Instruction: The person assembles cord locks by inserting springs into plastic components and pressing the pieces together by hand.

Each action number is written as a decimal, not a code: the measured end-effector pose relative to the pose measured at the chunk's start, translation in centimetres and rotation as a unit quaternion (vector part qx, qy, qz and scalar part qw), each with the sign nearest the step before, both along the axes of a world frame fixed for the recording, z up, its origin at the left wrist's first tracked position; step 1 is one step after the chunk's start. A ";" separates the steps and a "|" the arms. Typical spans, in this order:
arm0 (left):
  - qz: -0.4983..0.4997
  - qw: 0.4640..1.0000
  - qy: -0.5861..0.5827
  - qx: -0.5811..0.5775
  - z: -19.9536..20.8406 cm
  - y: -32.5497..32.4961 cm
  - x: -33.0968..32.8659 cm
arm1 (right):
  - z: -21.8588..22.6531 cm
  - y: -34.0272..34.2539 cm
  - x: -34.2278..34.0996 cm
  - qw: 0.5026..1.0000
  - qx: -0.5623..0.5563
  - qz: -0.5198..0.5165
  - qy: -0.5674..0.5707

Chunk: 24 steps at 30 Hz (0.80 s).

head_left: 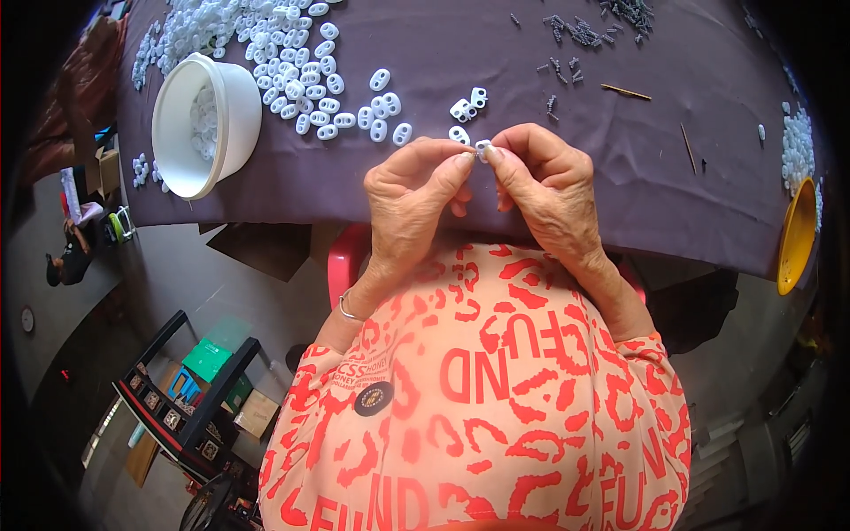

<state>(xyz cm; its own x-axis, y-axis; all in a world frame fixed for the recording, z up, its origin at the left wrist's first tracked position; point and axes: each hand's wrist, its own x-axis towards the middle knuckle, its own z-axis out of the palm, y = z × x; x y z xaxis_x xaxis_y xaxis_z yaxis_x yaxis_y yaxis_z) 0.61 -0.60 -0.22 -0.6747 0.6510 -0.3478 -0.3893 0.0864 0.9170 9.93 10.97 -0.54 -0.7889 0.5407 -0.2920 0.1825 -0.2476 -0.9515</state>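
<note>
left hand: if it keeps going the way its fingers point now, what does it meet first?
The left hand points up and right at the small white piece pinched between both hands, so it would likely meet that and the right hand's fingertips at once. Depth is hard to judge.

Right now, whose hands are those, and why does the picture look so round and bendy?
A person wears a camera on the head, looking down; its wide lens bends the edges. The left hand and right hand pinch one small white plastic oval piece between their fingertips. Below them lies a table with a dark purple cloth. On it sit a round white plastic bowl, a heap of white plastic oval pieces and small dark metal screws. A yellow bowl sits at the right edge.
</note>
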 end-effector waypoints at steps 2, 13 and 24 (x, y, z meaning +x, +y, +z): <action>0.023 0.998 -0.057 -0.002 -0.1 0.0 0.1 | 0.0 0.1 0.0 1.000 -0.001 0.007 -0.008; 0.003 1.000 -0.020 0.008 0.0 0.0 0.0 | 0.0 -0.8 0.0 0.998 0.057 -0.023 0.010; 0.000 0.994 -0.091 0.054 0.2 -0.1 -0.3 | 0.0 -1.0 0.1 0.983 0.175 -0.033 0.048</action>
<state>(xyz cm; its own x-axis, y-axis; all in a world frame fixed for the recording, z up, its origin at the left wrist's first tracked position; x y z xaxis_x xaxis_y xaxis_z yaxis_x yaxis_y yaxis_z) 0.28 -0.70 -0.01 -0.6069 0.6916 -0.3916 -0.5497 -0.0094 0.8353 10.07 9.95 -0.57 -0.7637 0.6456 -0.0052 0.0825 0.0896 -0.9926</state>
